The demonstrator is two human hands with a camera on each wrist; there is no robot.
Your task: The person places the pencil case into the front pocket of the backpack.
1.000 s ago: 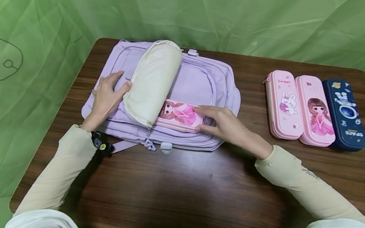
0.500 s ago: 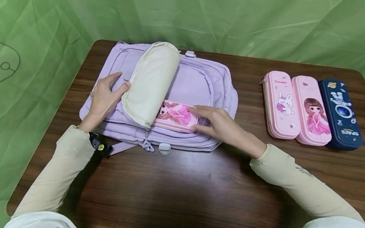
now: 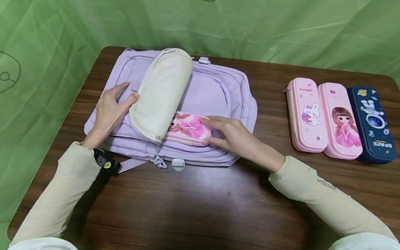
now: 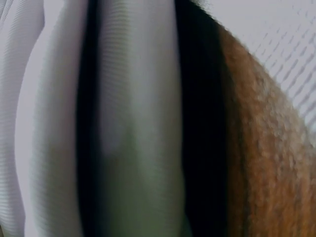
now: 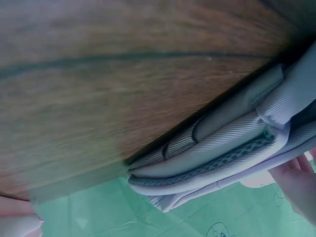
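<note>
A lilac backpack [image 3: 205, 91] lies flat on the table, its front pocket unzipped and the cream-lined flap [image 3: 164, 93] folded back to the left. My left hand [image 3: 109, 107] rests on the bag left of the flap, fingers spread and the thumb at the flap's edge. A pink pencil case [image 3: 189, 128] with a princess print lies lengthwise in the pocket opening, its left end hidden beneath the flap. My right hand [image 3: 235, 136] pinches the case's right end between thumb and fingers. In the left wrist view, blurred bag fabric [image 4: 143, 98] fills much of the picture.
Three more pencil cases stand side by side at the table's right: a pink bunny one [image 3: 310, 115], a pink princess one [image 3: 342, 121] and a navy space one [image 3: 373, 124]. A strap [image 3: 133, 163] trails from the bag's near side. Green cloth [image 3: 259, 26] hangs behind the table [image 3: 195, 211].
The pencil case has slid a little left, farther under the flap, with my right hand following. My left hand keeps its place on the bag. The whole view has shifted slightly.
</note>
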